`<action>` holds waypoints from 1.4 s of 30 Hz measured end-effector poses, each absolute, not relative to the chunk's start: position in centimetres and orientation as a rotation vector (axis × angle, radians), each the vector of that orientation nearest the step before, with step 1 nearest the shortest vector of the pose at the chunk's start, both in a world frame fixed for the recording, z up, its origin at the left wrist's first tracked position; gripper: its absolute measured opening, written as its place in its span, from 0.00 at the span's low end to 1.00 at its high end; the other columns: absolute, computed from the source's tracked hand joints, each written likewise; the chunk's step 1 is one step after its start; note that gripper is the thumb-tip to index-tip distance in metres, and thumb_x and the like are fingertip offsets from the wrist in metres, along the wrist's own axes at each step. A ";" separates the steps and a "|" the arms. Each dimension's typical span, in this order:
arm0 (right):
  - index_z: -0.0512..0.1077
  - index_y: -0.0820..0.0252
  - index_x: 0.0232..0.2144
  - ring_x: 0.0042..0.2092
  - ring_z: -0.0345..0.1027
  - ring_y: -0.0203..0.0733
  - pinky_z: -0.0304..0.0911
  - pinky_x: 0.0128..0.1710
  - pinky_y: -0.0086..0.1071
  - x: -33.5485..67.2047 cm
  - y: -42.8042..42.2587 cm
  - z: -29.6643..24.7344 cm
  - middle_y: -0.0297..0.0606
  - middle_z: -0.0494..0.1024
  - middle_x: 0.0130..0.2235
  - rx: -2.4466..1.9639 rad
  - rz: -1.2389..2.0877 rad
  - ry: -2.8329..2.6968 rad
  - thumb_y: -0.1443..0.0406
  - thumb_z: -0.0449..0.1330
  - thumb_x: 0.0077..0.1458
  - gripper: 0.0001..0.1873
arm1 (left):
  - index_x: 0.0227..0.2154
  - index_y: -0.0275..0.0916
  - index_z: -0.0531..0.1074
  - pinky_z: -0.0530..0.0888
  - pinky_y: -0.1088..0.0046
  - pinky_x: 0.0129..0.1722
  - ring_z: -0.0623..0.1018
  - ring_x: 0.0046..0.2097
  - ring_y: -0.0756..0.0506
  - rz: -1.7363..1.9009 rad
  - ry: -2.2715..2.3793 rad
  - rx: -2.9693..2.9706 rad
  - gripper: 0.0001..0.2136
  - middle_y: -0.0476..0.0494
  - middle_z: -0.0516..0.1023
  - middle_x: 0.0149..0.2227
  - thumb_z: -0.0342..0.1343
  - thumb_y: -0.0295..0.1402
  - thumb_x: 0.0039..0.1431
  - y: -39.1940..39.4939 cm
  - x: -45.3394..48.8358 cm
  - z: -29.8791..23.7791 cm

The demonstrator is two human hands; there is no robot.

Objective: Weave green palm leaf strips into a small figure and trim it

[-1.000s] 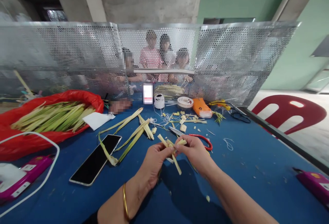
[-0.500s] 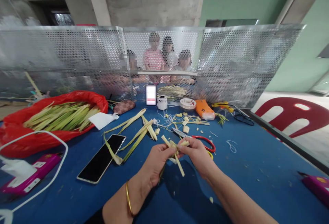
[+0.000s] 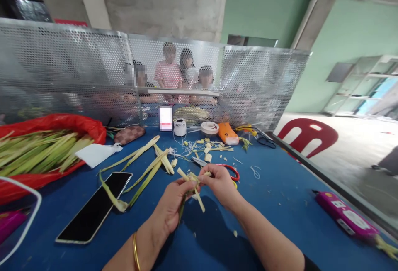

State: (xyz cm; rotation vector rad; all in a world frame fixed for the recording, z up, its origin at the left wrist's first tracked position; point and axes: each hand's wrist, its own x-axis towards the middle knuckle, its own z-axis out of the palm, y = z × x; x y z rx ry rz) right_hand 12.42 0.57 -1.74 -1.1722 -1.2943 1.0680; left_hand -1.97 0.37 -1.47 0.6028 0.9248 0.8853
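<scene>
L hand and R hand are each closed in a pinch on crossed pale leaf strips, held up over the blue worktop nr. centre, w/ loose ends jutting out btwn them. To work it neatly, I'd keep the L pinch firm by the crossing & let the R fingertips tug gently, b/c strips this thin could prob. split if yanked; the join itself is too hidden for me to tell. Scissors w/ red handles lie just beyond, so I'd keep knuckles clear.
</scene>
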 end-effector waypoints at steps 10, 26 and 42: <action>0.71 0.59 0.22 0.24 0.67 0.38 0.59 0.28 0.31 13.1 0.4 -1.5 0.31 0.74 0.20 -1.173 1.126 -1.357 0.63 0.63 0.45 0.07 | 0.27 0.33 0.76 0.73 0.75 0.32 0.77 0.30 0.47 0.817 0.860 0.694 0.12 0.41 0.79 0.27 0.65 0.38 0.49 0.3 -2.3 -1.3; 0.70 0.58 0.24 0.25 0.62 0.37 0.55 0.26 0.29 13.1 0.2 -1.7 0.29 0.71 0.21 -1.293 0.887 -1.506 0.65 0.59 0.49 0.04 | 0.27 0.33 0.76 0.70 0.77 0.25 0.76 0.27 0.49 0.816 0.947 0.724 0.09 0.41 0.79 0.27 0.66 0.34 0.46 -0.1 -2.0 -0.9; 0.73 0.57 0.39 0.41 0.70 0.39 0.66 0.40 0.32 15.6 0.4 -0.3 0.40 0.74 0.39 -0.851 0.378 -2.206 0.71 0.50 0.63 0.12 | 0.22 0.32 0.72 0.68 0.78 0.27 0.71 0.24 0.52 0.730 0.840 0.574 0.07 0.47 0.73 0.22 0.64 0.29 0.43 0.6 -2.6 -1.1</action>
